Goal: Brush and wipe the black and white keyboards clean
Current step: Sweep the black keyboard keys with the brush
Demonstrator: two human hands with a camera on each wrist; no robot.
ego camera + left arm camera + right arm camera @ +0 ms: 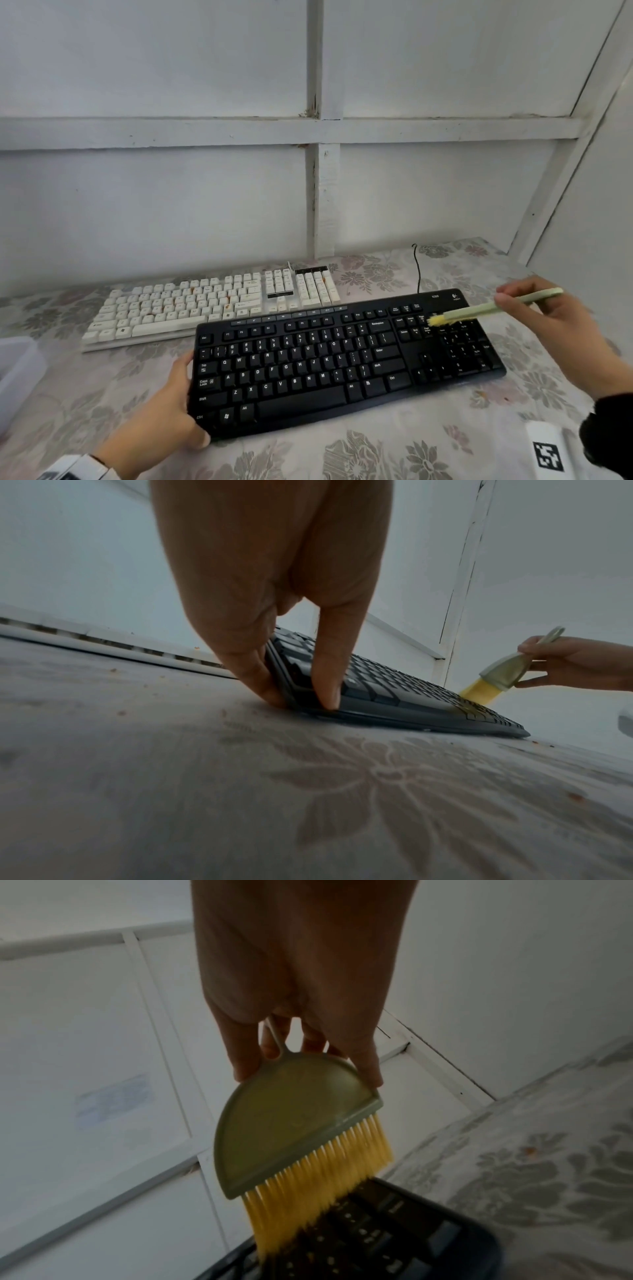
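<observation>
A black keyboard [342, 363] lies slanted on the flowered tablecloth [102, 394]. My left hand [186, 401] grips its left end, thumb on the top edge and fingers [260, 674] against the side. My right hand [513, 301] holds a small green brush [479, 308] by the handle. Its yellow bristles [318, 1177] touch the keys near the number pad at the black keyboard's [394, 1231] far right. Behind it lies a white keyboard [212, 305] with orange specks on some keys, and no hand touches it.
A translucent plastic box [17, 377] stands at the left edge. A white object with a black-and-white marker [548, 452] lies at the lower right. The black cable [418, 267] runs back toward the white panelled wall. Orange crumbs [121, 712] dot the cloth.
</observation>
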